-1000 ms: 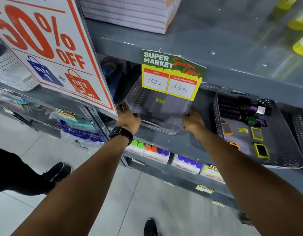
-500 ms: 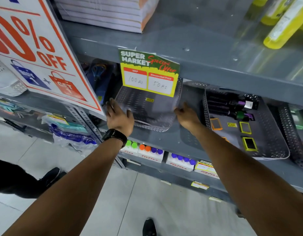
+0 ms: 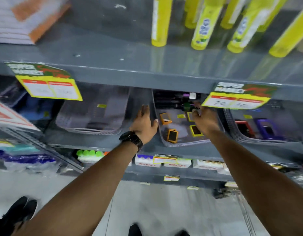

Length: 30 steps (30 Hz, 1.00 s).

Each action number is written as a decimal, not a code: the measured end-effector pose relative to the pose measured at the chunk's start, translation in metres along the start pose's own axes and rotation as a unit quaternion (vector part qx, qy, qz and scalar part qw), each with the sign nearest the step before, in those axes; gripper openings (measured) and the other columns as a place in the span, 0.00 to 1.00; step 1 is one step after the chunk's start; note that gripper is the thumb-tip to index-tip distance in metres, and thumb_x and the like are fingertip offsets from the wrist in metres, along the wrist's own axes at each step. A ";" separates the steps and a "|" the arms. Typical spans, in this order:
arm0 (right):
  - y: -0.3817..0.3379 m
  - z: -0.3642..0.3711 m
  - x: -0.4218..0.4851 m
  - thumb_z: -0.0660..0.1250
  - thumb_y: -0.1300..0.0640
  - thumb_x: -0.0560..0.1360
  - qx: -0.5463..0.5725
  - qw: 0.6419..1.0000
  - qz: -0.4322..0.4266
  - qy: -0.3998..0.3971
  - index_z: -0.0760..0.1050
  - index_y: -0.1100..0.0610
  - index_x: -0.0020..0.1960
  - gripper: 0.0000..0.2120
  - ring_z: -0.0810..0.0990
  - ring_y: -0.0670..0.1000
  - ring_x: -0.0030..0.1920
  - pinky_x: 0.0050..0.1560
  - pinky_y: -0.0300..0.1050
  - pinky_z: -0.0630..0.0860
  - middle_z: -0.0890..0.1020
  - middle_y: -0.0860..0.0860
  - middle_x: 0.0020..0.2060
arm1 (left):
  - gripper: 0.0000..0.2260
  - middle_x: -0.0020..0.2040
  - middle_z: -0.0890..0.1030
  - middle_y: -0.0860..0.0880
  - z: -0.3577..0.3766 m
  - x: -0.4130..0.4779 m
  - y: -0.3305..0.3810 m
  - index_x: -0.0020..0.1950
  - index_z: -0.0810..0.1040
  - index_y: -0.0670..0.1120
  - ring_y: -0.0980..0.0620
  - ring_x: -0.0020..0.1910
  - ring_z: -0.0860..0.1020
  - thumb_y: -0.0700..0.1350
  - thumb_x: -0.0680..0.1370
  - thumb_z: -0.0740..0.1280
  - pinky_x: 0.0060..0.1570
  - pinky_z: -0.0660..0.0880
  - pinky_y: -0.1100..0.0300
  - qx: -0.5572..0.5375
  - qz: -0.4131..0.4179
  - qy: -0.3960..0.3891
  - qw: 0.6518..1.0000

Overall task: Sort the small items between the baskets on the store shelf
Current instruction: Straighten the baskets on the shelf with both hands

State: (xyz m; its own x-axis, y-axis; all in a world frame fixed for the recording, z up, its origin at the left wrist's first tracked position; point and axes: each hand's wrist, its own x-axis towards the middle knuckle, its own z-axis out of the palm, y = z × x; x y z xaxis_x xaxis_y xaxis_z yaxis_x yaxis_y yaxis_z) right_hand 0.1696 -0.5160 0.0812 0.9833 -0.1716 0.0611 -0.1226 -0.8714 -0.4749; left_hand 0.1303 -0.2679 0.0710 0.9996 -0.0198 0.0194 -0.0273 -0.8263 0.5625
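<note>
Three grey perforated baskets stand in a row on the grey shelf. The left basket [image 3: 89,130] looks empty. The middle basket [image 3: 184,144] holds small orange-framed items [image 3: 172,135], a yellow-framed item [image 3: 196,130] and dark markers [image 3: 171,100] at the back. My left hand [image 3: 144,123], with a black watch on the wrist, is spread against the outside of the middle basket's left wall, thumb on its rim. My right hand [image 3: 205,120] reaches inside the middle basket near the markers. Blur hides its fingertips.
The right basket [image 3: 259,139] holds red and purple items. Two price tags [image 3: 50,86] [image 3: 237,97] hang from the shelf above, which carries yellow bottles [image 3: 160,23]. White boxes [image 3: 147,161] line the shelf below. A sale sign [image 3: 7,116] juts out at left. A person's shoes [image 3: 19,210] stand at lower left.
Both hands have left the empty basket and moved right to the middle basket. The view has swung right and up. The empty basket now rests on the shelf.
</note>
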 end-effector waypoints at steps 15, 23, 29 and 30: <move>0.079 -0.011 -0.003 0.59 0.67 0.73 0.035 0.986 0.116 -0.113 0.62 0.54 0.77 0.32 0.82 0.66 0.52 0.43 0.45 0.71 0.81 0.67 0.57 | 0.11 0.59 0.81 0.37 0.025 0.007 0.035 0.58 0.77 0.42 0.34 0.57 0.77 0.42 0.78 0.64 0.54 0.76 0.47 -0.002 -0.100 -0.053 0.994; 0.069 0.000 -0.007 0.57 0.66 0.75 0.006 0.989 0.101 -0.104 0.57 0.58 0.79 0.33 0.81 0.65 0.56 0.52 0.50 0.78 0.81 0.67 0.58 | 0.08 0.54 0.82 0.38 0.029 0.023 0.024 0.54 0.77 0.43 0.36 0.51 0.79 0.44 0.77 0.65 0.43 0.73 0.53 0.064 -0.153 -0.061 0.984; 0.066 -0.002 -0.008 0.55 0.65 0.76 -0.003 0.989 0.096 -0.112 0.53 0.60 0.80 0.33 0.80 0.65 0.58 0.56 0.53 0.78 0.80 0.68 0.61 | 0.18 0.57 0.80 0.37 0.033 0.024 0.022 0.66 0.68 0.44 0.35 0.53 0.79 0.47 0.78 0.63 0.43 0.72 0.51 0.091 -0.163 -0.065 0.980; 0.067 -0.003 -0.009 0.55 0.64 0.77 0.001 0.989 0.093 -0.112 0.53 0.59 0.80 0.32 0.81 0.65 0.58 0.56 0.53 0.78 0.80 0.68 0.60 | 0.22 0.59 0.79 0.36 0.033 0.024 0.022 0.72 0.64 0.43 0.35 0.54 0.78 0.46 0.78 0.63 0.44 0.72 0.50 0.093 -0.168 -0.069 0.979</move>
State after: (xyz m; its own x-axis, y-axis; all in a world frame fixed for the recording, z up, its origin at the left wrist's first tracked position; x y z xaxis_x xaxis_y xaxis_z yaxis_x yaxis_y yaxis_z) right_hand 0.1521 -0.5739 0.0519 0.9492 -0.2224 -0.2225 -0.3035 -0.8335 -0.4617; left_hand 0.1536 -0.3053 0.0569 0.9434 0.2057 -0.2601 0.2919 -0.8872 0.3574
